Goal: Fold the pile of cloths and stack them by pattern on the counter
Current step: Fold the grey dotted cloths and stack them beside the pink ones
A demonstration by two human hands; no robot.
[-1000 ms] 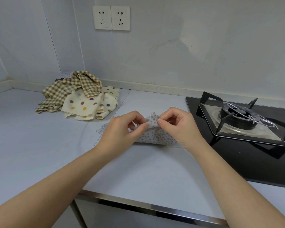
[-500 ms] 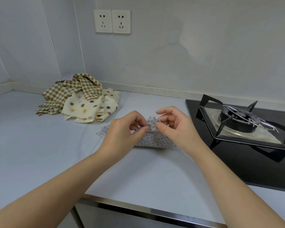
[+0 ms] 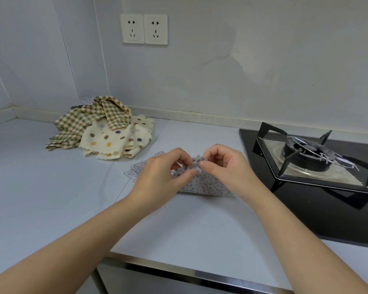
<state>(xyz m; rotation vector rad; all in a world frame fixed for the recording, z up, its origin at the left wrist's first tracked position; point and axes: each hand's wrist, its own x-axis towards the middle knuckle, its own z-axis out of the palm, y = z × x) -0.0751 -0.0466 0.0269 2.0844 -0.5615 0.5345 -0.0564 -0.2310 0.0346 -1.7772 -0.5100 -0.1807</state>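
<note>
Your left hand (image 3: pixel 157 177) and right hand (image 3: pixel 223 166) both pinch the dotted cloth (image 3: pixel 204 184), half folded. The pile (image 3: pixel 100 130) waits, and nothing is stacked yet.

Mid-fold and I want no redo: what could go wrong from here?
1. The left hand and right hand pinch the small-dotted cloth at one bunched spot; its edges may not line up, so the fold could come out skewed.
2. That cloth lies close to the gas hob; a wide spread could drag it onto the glass.
</note>
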